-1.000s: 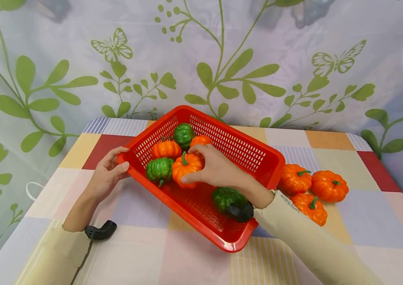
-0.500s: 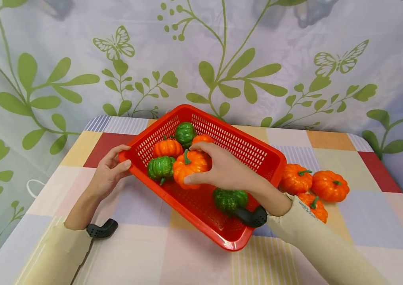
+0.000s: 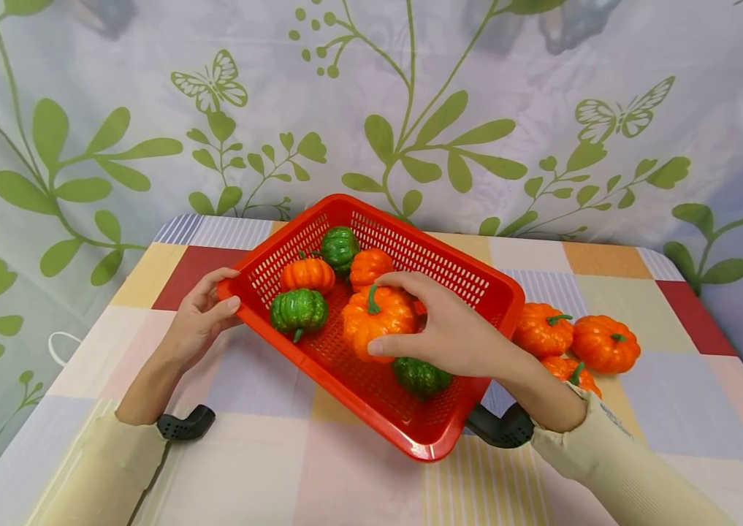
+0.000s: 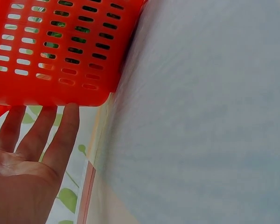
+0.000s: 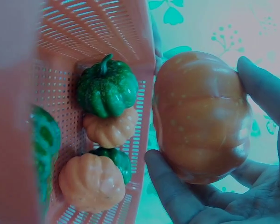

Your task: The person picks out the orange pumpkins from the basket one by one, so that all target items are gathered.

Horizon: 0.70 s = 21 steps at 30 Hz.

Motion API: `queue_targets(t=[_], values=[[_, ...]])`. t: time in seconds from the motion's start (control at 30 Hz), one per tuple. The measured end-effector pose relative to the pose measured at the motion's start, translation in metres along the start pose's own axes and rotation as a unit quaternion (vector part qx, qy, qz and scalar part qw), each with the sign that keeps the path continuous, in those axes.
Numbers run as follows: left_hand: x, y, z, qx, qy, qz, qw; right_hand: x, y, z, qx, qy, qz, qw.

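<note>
- The pumpkin (image 3: 376, 321) is orange and is held over the interior of the basket (image 3: 430, 252), right of the main cluster in the head view. Its green stem (image 3: 373, 301) points away from the person.
- The right hand (image 3: 453, 329) holds the pumpkin from its right side. State of the grip: clamped on the pumpkin, thumb on the near side, fingers on the far side.
- The right wrist view shows the pumpkin apart from the other pumpkins visible there.
- The basket is red, has slotted walls and lies diagonally across the counter (image 3: 239, 453).
- The left hand (image 3: 200, 321) touches the basket rim at the left end. State of the grip: in the left wrist view 3 fingers (image 4: 36, 133) are straight and spaced apart, tips at the rim.
- Basket contents, left cluster: 2 green pumpkins, 1 at the far side (image 3: 339, 248) and 1 at the near side (image 3: 299, 312); 2 orange pumpkins, 1 at left (image 3: 307, 276) and 1 at right (image 3: 371, 268).
- Basket contents, right half: 1 green pumpkin (image 3: 422, 378), partly hidden by the right hand.
- On the counter, right of the basket: 3 orange pumpkins grouped closely, at left (image 3: 542, 330), at right (image 3: 606, 343) and nearest (image 3: 568, 370). The right arm partly covers the nearest.
- A black fitting is located at each wrist, left (image 3: 185, 424) and right (image 3: 501, 426).
- The counter has a patchwork cover. Behind it hangs a backdrop (image 3: 318, 95) printed with leaves and butterflies.
</note>
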<state>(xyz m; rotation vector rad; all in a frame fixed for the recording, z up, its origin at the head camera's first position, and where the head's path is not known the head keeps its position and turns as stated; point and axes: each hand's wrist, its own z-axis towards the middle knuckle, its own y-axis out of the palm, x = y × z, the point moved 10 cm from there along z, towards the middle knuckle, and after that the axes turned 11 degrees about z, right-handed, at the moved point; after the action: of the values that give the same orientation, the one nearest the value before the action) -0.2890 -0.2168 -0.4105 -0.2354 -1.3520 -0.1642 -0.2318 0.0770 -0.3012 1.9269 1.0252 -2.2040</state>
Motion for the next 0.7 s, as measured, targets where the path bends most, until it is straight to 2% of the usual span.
queue_targets(t=[0.3,0.53,0.7], values=[[0.001,0.001,0.001,0.000,0.000,-0.005,1.0000,0.008,0.004,-0.020,-0.025,0.011,0.078,0.997],[0.001,0.001,0.001,0.002,0.001,-0.016,0.9999,0.012,0.002,-0.035,-0.016,0.007,0.099,0.995],[0.001,0.001,0.000,0.004,0.000,-0.009,1.0000,0.020,-0.001,-0.046,-0.008,0.028,0.111,0.993]])
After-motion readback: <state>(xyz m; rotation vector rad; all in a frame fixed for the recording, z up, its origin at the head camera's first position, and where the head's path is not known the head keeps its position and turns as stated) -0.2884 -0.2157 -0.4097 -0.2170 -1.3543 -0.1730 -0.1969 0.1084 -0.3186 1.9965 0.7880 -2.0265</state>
